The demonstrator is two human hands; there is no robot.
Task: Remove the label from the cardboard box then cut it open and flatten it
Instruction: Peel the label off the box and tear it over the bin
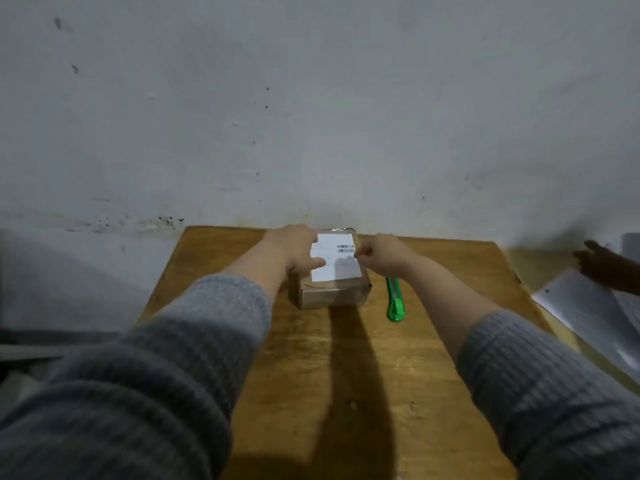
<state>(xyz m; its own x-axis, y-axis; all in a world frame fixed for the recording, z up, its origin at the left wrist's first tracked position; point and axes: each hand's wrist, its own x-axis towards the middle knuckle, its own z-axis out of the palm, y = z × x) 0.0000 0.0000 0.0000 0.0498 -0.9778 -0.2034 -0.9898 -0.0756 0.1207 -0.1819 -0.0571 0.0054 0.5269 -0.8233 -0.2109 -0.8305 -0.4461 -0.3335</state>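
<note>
Head view of a small cardboard box [334,295] standing on a wooden table [353,375], near the far edge by a grey wall [311,98]. The left hand [298,249] lies flat and spread on the box's top, fingers resting across the left part of the white label [335,258], pressing rather than gripping. The right hand [384,254] is curled at the label's right edge, thumb and fingertips pinched together there; whether paper is actually caught between them cannot be told. The label lies flat on the box top, its barcodes at the far right corner.

A green utility knife [395,299] lies on the table just right of the box, apart from it, partly under the right wrist. Grey knitted sleeves [180,358] cover both forearms. At the right margin, pale sheets [588,313] and a dark shape, too blurred to identify, are cut off by the frame.
</note>
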